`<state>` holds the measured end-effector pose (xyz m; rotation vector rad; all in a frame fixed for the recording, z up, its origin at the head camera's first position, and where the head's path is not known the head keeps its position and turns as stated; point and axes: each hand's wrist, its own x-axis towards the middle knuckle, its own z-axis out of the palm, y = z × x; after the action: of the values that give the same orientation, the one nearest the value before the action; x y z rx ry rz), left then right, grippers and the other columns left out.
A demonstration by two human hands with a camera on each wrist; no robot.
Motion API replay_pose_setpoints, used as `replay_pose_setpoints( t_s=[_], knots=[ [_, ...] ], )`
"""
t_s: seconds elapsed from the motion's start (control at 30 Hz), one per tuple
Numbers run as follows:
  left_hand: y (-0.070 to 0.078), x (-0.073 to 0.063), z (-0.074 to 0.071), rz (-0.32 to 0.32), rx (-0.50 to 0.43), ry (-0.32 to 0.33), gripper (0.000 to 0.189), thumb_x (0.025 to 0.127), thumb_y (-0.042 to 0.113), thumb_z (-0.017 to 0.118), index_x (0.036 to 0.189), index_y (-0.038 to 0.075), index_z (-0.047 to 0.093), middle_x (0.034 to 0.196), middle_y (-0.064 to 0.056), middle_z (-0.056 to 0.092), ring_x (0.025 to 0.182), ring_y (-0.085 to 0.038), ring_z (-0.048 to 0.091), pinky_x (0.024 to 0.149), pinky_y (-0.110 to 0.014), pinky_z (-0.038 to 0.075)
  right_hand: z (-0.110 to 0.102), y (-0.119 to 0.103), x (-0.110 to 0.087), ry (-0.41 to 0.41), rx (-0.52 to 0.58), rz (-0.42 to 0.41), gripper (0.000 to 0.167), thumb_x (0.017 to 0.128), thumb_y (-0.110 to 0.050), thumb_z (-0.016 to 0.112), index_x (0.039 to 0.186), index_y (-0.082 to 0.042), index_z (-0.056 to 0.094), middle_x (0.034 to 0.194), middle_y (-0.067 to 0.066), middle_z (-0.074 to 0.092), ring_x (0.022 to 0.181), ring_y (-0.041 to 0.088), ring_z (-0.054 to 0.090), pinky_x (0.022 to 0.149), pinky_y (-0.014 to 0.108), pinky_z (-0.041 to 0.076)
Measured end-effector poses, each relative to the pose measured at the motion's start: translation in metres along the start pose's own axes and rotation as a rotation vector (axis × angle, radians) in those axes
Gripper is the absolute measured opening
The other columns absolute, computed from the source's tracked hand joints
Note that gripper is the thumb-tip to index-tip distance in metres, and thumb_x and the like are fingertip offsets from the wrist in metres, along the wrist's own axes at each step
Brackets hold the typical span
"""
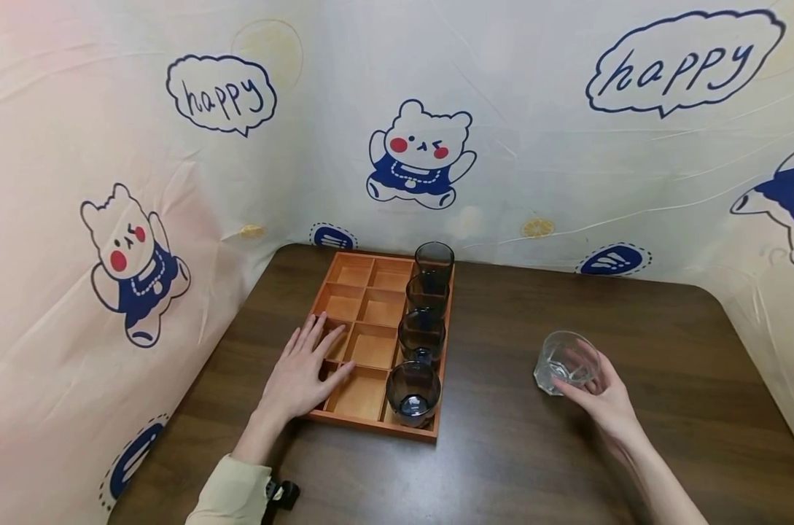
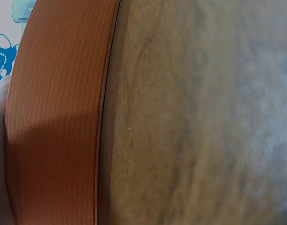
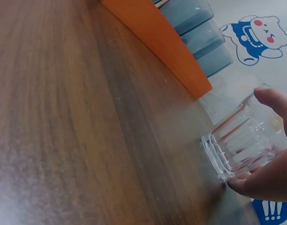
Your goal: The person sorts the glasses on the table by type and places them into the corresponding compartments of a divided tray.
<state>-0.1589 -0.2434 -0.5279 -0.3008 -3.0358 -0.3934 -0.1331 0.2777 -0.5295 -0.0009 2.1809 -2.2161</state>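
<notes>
My right hand (image 1: 606,405) holds a clear drinking glass (image 1: 554,368) at the right of the tabletop, thumb on the near side and fingers round the far side. In the right wrist view the clear glass (image 3: 237,145) shows its thick base close over the wood. My left hand (image 1: 298,379) rests with spread fingers over the left edge of a divided wooden tray (image 1: 397,432), its fingertips over the left compartments. Several smoky dark glasses (image 1: 414,394) stand in a row down the tray's right column. The left wrist view shows mostly the tray's outer wall (image 2: 59,93).
The tray's left and middle compartments (image 1: 370,346) show bare wood. Dark brown tabletop (image 1: 501,452) lies between the tray and the clear glass. A printed curtain (image 1: 528,160) with cartoon bears hangs along the back and sides. A black strap (image 1: 285,496) is at the left cuff.
</notes>
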Motion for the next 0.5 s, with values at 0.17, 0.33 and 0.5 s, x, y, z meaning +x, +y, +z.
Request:
replay_pose_setpoints(
  t_s=[0.17, 0.33, 0.5],
  knots=[
    [0.000, 0.000, 0.000, -0.001, 0.002, -0.002, 0.086, 0.103, 0.073, 0.056, 0.172, 0.025, 0.040, 0.186, -0.014, 0.019, 0.174, -0.037, 0.012, 0.140, -0.063, 0.017, 0.001, -0.001, 0.002, -0.007, 0.004, -0.023, 0.070, 0.096, 0.010, 0.076, 0.158, -0.010, 0.049, 0.136, -0.020, 0.071, 0.123, -0.006, 0.067, 0.098, 0.008, 0.053],
    [0.000, 0.000, 0.000, 0.000, 0.006, -0.001, 0.086, 0.103, 0.073, 0.056, 0.172, 0.024, 0.041, 0.185, -0.015, 0.020, 0.174, -0.037, 0.012, 0.140, -0.063, 0.017, 0.002, -0.003, 0.004, -0.024, -0.004, -0.014, 0.066, 0.097, 0.009, 0.075, 0.156, -0.012, 0.052, 0.132, -0.018, 0.076, 0.117, -0.002, 0.073, 0.092, 0.011, 0.057],
    [0.000, 0.000, 0.000, 0.006, 0.009, 0.008, 0.085, 0.103, 0.072, 0.058, 0.171, 0.023, 0.043, 0.185, -0.015, 0.022, 0.174, -0.038, 0.014, 0.140, -0.062, 0.017, 0.003, -0.011, 0.008, -0.060, 0.011, 0.029, 0.062, 0.102, 0.004, 0.072, 0.157, -0.014, 0.050, 0.133, -0.017, 0.077, 0.118, 0.000, 0.072, 0.092, 0.012, 0.058]
  ],
)
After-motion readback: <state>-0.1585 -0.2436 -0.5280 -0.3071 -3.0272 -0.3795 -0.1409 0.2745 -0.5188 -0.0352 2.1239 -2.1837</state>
